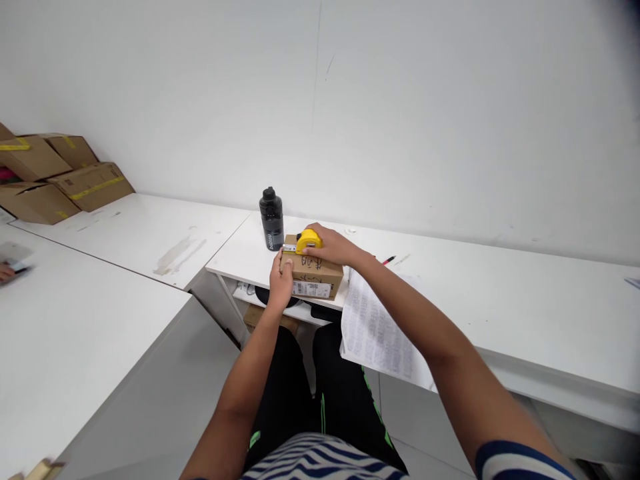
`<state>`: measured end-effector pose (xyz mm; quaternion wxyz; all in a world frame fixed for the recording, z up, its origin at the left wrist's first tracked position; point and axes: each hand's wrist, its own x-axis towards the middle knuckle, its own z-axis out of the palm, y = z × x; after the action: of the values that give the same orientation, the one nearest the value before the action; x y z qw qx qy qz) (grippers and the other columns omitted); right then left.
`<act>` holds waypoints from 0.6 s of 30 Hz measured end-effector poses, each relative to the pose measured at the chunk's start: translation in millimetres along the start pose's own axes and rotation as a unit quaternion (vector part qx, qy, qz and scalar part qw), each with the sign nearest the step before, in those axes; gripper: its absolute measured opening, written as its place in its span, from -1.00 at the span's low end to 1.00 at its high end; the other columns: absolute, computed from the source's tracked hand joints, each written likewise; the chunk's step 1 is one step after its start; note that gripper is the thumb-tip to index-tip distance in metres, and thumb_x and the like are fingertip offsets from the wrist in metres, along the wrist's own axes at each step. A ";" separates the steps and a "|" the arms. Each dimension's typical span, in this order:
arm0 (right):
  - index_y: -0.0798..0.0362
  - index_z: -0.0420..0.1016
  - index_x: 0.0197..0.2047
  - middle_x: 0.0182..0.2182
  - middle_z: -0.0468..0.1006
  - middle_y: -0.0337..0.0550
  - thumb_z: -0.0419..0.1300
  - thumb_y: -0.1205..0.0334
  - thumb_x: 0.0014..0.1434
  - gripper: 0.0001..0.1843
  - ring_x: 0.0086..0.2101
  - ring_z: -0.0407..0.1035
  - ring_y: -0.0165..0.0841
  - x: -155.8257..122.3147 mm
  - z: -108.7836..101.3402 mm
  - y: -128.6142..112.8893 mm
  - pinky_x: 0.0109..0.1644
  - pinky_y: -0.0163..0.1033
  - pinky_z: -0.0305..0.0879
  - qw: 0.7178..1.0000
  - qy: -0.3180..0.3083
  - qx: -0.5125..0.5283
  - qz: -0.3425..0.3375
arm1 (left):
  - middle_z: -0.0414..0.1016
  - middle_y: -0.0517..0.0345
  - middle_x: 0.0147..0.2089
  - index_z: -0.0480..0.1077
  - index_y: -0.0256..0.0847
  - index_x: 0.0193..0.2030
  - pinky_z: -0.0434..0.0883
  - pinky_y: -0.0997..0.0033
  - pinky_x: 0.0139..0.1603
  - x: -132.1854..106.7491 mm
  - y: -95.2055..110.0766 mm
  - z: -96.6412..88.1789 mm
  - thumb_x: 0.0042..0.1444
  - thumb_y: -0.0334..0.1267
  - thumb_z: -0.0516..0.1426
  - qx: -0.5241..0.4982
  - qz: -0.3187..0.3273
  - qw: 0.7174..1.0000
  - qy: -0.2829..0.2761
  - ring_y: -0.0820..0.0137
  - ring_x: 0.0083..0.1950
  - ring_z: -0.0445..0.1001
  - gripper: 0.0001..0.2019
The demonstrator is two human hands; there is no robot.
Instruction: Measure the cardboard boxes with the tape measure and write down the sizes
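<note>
A small cardboard box (320, 270) with black handwriting and a white label sits at the front edge of the white desk. My right hand (327, 245) is closed around a yellow tape measure (310, 240) over the box's top, its blade pulled out a short way toward the left edge. My left hand (283, 277) grips the left end of the box, thumb on top, fingertips close to the blade's end. Just behind the box stands a dark water bottle (271, 219), upright.
Printed sheets (380, 327) hang over the desk edge on the right, with a red and black pen (389, 260) above them. Several cardboard boxes (95, 187) are stacked at far left. Another person's hand (6, 272) shows at the left edge. A shelf (310, 312) runs under the desk.
</note>
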<state>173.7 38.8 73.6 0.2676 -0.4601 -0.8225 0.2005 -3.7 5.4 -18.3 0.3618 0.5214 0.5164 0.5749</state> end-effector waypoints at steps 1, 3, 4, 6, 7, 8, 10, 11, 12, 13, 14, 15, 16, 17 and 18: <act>-0.04 0.29 0.11 -0.02 0.53 -0.06 0.21 -0.03 0.14 -0.50 -0.10 0.43 -0.12 6.9 5.6 -5.4 -0.05 -0.04 0.33 1.000 0.001 -0.002 -0.012 | 0.32 0.01 0.36 0.27 -0.17 0.32 0.20 0.24 0.38 0.3 -0.2 -0.1 0.27 -0.17 0.02 0.004 -0.002 1.000 0.001 0.24 0.37 0.27 -0.52; -0.02 0.26 0.12 -0.01 0.51 -0.04 0.18 0.01 0.16 -0.51 -0.10 0.41 -0.13 17.9 15.5 -13.8 -0.06 -0.07 0.32 0.999 0.005 -0.007 -0.036 | 0.30 -0.01 0.37 0.25 -0.18 0.32 0.19 0.25 0.38 0.9 0.2 -0.8 0.27 -0.16 0.03 0.009 -0.014 1.000 0.003 0.23 0.37 0.27 -0.51; -0.01 0.26 0.13 -0.01 0.50 -0.03 0.17 0.04 0.17 -0.51 -0.10 0.41 -0.14 21.9 19.6 -16.7 -0.06 -0.08 0.32 0.999 0.010 -0.009 -0.045 | 0.30 -0.02 0.37 0.25 -0.19 0.33 0.20 0.25 0.37 1.2 0.8 -1.3 0.28 -0.15 0.02 0.009 -0.023 1.000 0.005 0.23 0.37 0.27 -0.50; 0.01 0.24 0.15 0.00 0.49 -0.01 0.16 0.07 0.17 -0.50 -0.10 0.40 -0.15 26.6 25.4 -19.7 -0.05 -0.09 0.31 0.998 0.018 -0.009 -0.054 | 0.29 -0.04 0.37 0.24 -0.20 0.33 0.21 0.25 0.36 1.6 2.5 -2.8 0.28 -0.14 0.02 0.010 -0.034 0.999 0.008 0.23 0.36 0.28 -0.50; 0.01 0.24 0.17 0.02 0.48 -0.01 0.16 0.07 0.18 -0.49 -0.09 0.40 -0.15 27.5 26.9 -19.7 -0.04 -0.09 0.31 0.998 0.020 -0.008 -0.056 | 0.29 -0.03 0.37 0.24 -0.19 0.33 0.21 0.25 0.36 1.6 3.3 -3.5 0.29 -0.13 0.01 0.012 -0.032 0.999 0.007 0.23 0.36 0.27 -0.51; 0.00 0.24 0.18 0.03 0.49 -0.01 0.16 0.06 0.18 -0.48 -0.09 0.41 -0.14 27.3 27.5 -18.9 -0.04 -0.08 0.31 0.998 0.022 -0.011 -0.054 | 0.29 -0.02 0.37 0.25 -0.19 0.33 0.20 0.25 0.37 1.4 3.9 -4.1 0.29 -0.13 0.01 0.016 -0.026 1.000 0.002 0.23 0.37 0.27 -0.51; -0.03 0.26 0.20 0.04 0.51 -0.03 0.18 0.01 0.17 -0.44 -0.09 0.42 -0.11 24.0 25.9 -15.3 -0.03 -0.05 0.31 0.998 0.034 -0.033 -0.037 | 0.28 -0.01 0.37 0.24 -0.17 0.33 0.19 0.25 0.37 1.0 3.6 -4.1 0.29 -0.11 0.02 0.025 -0.010 1.000 -0.014 0.23 0.37 0.26 -0.50; -0.04 0.26 0.21 0.02 0.54 -0.04 0.20 -0.03 0.16 -0.41 -0.10 0.44 -0.08 20.5 24.0 -12.6 -0.03 -0.04 0.31 0.997 0.050 -0.049 -0.023 | 0.29 -0.01 0.37 0.23 -0.17 0.34 0.19 0.25 0.37 1.2 2.6 -3.3 0.29 -0.10 0.03 0.031 -0.003 0.999 -0.019 0.23 0.37 0.26 -0.49; -0.04 0.27 0.22 -0.01 0.56 -0.04 0.22 -0.05 0.15 -0.38 -0.11 0.45 -0.06 15.6 21.5 -9.5 -0.02 -0.02 0.31 0.995 0.074 -0.063 -0.007 | 0.30 -0.01 0.37 0.23 -0.16 0.34 0.20 0.24 0.37 1.7 1.1 -2.0 0.29 -0.09 0.03 0.037 0.003 0.999 -0.016 0.23 0.36 0.27 -0.49; -0.03 0.28 0.23 -0.05 0.58 -0.04 0.24 -0.06 0.13 -0.35 -0.11 0.45 -0.04 9.1 18.6 -6.1 0.01 0.01 0.30 0.992 0.108 -0.070 0.014 | 0.30 -0.01 0.36 0.24 -0.15 0.33 0.20 0.24 0.37 2.7 -0.7 -0.2 0.29 -0.07 0.03 0.043 0.010 0.999 -0.008 0.23 0.36 0.28 -0.49; -0.01 0.29 0.23 -0.07 0.59 -0.04 0.26 -0.06 0.11 -0.33 -0.11 0.46 -0.04 0.6 15.6 -2.3 0.03 0.02 0.29 0.986 0.146 -0.065 0.036 | 0.31 -0.01 0.35 0.25 -0.14 0.33 0.21 0.23 0.37 4.1 -2.5 2.0 0.29 -0.06 0.02 0.049 0.018 0.999 0.003 0.23 0.35 0.30 -0.50; 0.00 0.29 0.23 -0.08 0.59 -0.04 0.28 -0.06 0.09 -0.32 -0.10 0.46 -0.04 -9.9 12.8 1.7 0.04 0.03 0.29 0.980 0.187 -0.045 0.059 | 0.32 -0.01 0.35 0.26 -0.14 0.32 0.21 0.23 0.37 5.6 -3.9 4.4 0.30 -0.04 0.00 0.056 0.029 0.998 0.016 0.23 0.34 0.30 -0.51; -0.01 0.30 0.23 -0.06 0.58 -0.04 0.30 -0.06 0.07 -0.30 -0.09 0.45 -0.06 -22.5 10.6 5.7 0.05 0.02 0.29 0.970 0.229 -0.010 0.079 | 0.32 -0.03 0.35 0.26 -0.14 0.32 0.21 0.21 0.37 6.9 -4.5 6.6 0.31 -0.03 -0.02 0.065 0.042 0.997 0.027 0.23 0.34 0.31 -0.51; -0.01 0.31 0.22 -0.03 0.57 -0.05 0.32 -0.06 0.05 -0.30 -0.07 0.45 -0.08 -37.2 9.4 9.4 0.06 0.01 0.30 0.957 0.271 0.037 0.096 | 0.31 -0.06 0.35 0.27 -0.15 0.31 0.20 0.19 0.37 7.1 -3.9 8.5 0.32 -0.02 -0.04 0.079 0.057 0.994 0.039 0.22 0.34 0.29 -0.50; -0.02 0.32 0.21 0.01 0.55 -0.06 0.33 -0.07 0.03 -0.29 -0.05 0.44 -0.11 -53.7 9.8 12.8 0.06 -0.02 0.32 0.939 0.315 0.090 0.108 | 0.28 -0.10 0.36 0.26 -0.17 0.32 0.17 0.15 0.39 5.6 -2.2 10.1 0.32 0.00 -0.05 0.100 0.077 0.991 0.052 0.20 0.37 0.25 -0.49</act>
<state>199.2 -2.1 45.0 0.5294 -0.5601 -0.6202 0.1461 4.7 13.4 -19.9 0.2353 0.5626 0.5478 0.5727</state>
